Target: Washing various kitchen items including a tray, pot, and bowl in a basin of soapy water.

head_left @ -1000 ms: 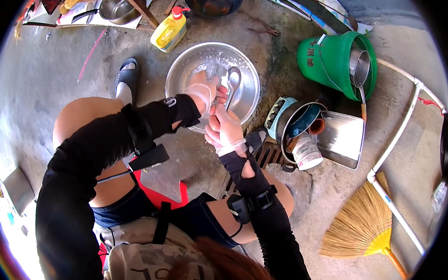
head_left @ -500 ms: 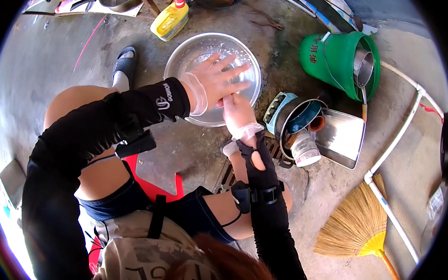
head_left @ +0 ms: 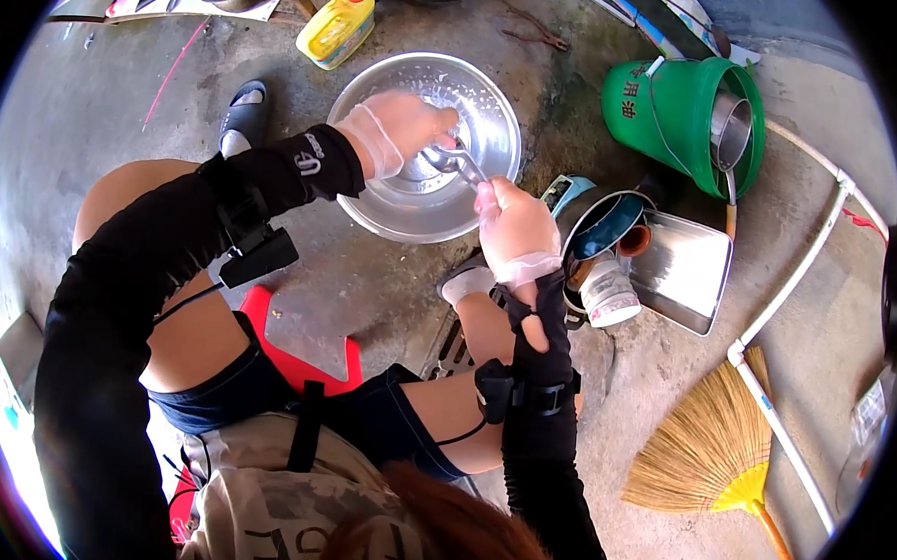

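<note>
A metal spoon [head_left: 456,161] is being held over the wide steel basin [head_left: 495,132] on the concrete floor [head_left: 389,277]. The gloved right hand [head_left: 516,228] is being kept closed on its handle, while the bowl end is being rubbed by the curled fingers of the gloved left hand [head_left: 400,128]. The washing is judged to be under way, not finished: a metal tray [head_left: 681,275], a jar [head_left: 608,292] and cups are waiting beside the green bucket [head_left: 676,115].

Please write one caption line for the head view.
Gloved left hand and right hand hold a metal spoon over a steel basin.
</note>
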Tool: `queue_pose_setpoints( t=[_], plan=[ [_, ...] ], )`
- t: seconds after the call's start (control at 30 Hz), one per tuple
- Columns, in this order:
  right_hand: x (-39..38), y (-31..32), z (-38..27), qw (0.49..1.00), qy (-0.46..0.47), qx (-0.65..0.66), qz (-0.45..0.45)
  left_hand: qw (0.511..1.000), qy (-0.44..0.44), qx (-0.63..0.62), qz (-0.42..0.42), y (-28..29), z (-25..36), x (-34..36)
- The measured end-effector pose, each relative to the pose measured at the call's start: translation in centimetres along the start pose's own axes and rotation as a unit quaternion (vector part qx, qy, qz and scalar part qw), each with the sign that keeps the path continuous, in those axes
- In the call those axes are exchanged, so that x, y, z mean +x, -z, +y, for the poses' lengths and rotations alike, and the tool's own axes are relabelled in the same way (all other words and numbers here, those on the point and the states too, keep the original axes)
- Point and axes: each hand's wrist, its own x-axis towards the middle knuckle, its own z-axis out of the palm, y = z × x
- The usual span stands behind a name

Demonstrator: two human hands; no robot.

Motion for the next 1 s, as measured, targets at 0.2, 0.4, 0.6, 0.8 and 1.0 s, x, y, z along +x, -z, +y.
queue_pose_setpoints(
  t=[0.2, 0.4, 0.6, 0.8, 1.0],
  plan=[
    [-0.9, -0.9, -0.8, 0.973, 0.101, -0.209, 0.010, 0.979, -0.124, 0.149, -0.058, -1.4, 2.3, -1.0],
    [-0.1, 0.0, -0.4, 0.994, 0.020, -0.100, 0.044, 0.998, -0.037, 0.029, 0.040, -0.3, 0.4, 0.1],
    [0.2, -2.7, -0.8, 0.991, -0.002, 0.111, 0.079, 0.930, 0.249, -0.225, 0.150, -1.0, 0.7, 2.2],
    [0.4, -6.2, -1.9, 0.993, -0.014, 0.069, 0.092, 0.877, 0.379, -0.267, 0.128, -5.0, 1.7, 1.3],
    [0.4, -7.2, -1.4, 0.993, 0.032, 0.087, 0.076, 0.863, 0.398, -0.307, 0.050, -3.1, 3.1, -0.1]
  ],
)
